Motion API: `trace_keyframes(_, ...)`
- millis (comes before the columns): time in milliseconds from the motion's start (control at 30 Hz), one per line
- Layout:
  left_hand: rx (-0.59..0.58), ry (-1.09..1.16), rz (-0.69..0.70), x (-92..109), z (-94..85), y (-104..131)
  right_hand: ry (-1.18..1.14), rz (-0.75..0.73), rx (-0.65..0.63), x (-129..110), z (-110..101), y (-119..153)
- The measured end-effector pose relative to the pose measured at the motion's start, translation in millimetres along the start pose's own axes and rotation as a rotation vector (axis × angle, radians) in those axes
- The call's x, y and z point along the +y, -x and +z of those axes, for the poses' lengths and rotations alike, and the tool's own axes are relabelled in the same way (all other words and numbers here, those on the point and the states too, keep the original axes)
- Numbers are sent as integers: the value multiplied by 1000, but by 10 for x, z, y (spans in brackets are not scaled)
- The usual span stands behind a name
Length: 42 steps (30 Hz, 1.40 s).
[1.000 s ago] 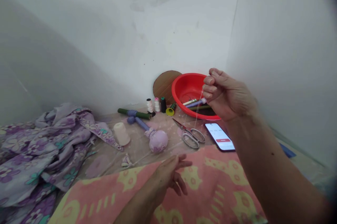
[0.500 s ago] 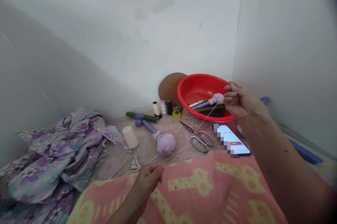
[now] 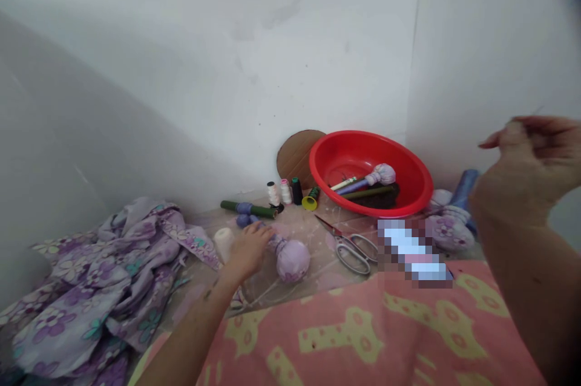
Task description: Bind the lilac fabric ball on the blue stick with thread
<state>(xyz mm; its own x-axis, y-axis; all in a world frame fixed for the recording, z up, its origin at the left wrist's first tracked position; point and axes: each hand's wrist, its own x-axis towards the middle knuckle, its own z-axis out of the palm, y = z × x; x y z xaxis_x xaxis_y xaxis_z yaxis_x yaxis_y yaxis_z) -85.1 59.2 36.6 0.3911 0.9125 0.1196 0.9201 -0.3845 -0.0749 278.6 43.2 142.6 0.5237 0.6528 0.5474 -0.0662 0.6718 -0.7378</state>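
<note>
My left hand (image 3: 251, 248) is over the purple handle of a cloth-wrapped, ball-headed stick (image 3: 293, 261), its fingers curled around the handle. The stick's round floral head points right, toward me. At the far right, my right hand (image 3: 529, 159) is raised with thumb and fingers pinched on a thin needle (image 3: 538, 111); only a sliver of it shows. A white thread cone (image 3: 223, 244) stands just left of my left hand. Grey-handled scissors (image 3: 351, 253) lie open to the right of the ball head.
A red basin (image 3: 372, 213) holds another ball-headed stick. Small thread spools (image 3: 285, 191) stand by a cardboard disc (image 3: 297, 159). Floral fabric (image 3: 91, 289) is heaped at left; a phone (image 3: 415, 253) lies right. A pink cloth (image 3: 327, 343) covers my front. Walls rise behind and at right.
My left hand has moved forward from the pink cloth onto the stick's handle. My right hand has swung right, away from the basin, still pinched.
</note>
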Motion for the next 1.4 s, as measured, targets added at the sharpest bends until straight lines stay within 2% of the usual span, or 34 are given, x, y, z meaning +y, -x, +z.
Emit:
trace_keyframes(100,-81,-55,133,-56,169,-237,51,2,-1,188,81,266)
trace_keyframes(167,-105,-57,175,-68,205,-350,87,17,-7,326,115,401)
trace_keyframes(267,-131,-64,229,-64,143,-471,125,35,-17,481,123,500)
trace_keyframes(367,-119,-78,247,10,17,-566,136,92,-81,565,136,566)
trace_keyframes(500,-58,-89,200,231,-157,-634,134,204,-153,637,208,728)
trace_keyframes(667,49,-76,-17,443,-378,-523,87,316,-278,663,262,989)
trace_keyframes(733,66,60,-114,499,-450,-398,101,340,-374,636,272,1093)
trace_keyframes(800,53,440,-209,571,-488,-220,130,326,-450,595,296,1203)
trace_keyframes(867,-34,879,-297,665,-483,-2,144,286,-516,553,341,1322)
trace_keyframes(900,-99,1038,-327,715,-465,113,146,269,-555,537,368,1387)
trace_keyframes(967,-148,1236,-401,806,-407,327,150,253,-627,525,423,1522)
trace_keyframes(1133,-268,1513,-592,917,-182,648,214,184,-787,606,479,1829)
trace_keyframes(1267,-281,1665,-768,923,8,702,308,146,-842,689,428,1963)
trace_keyframes(1400,-273,1704,-796,915,117,725,364,94,-879,748,376,2040)
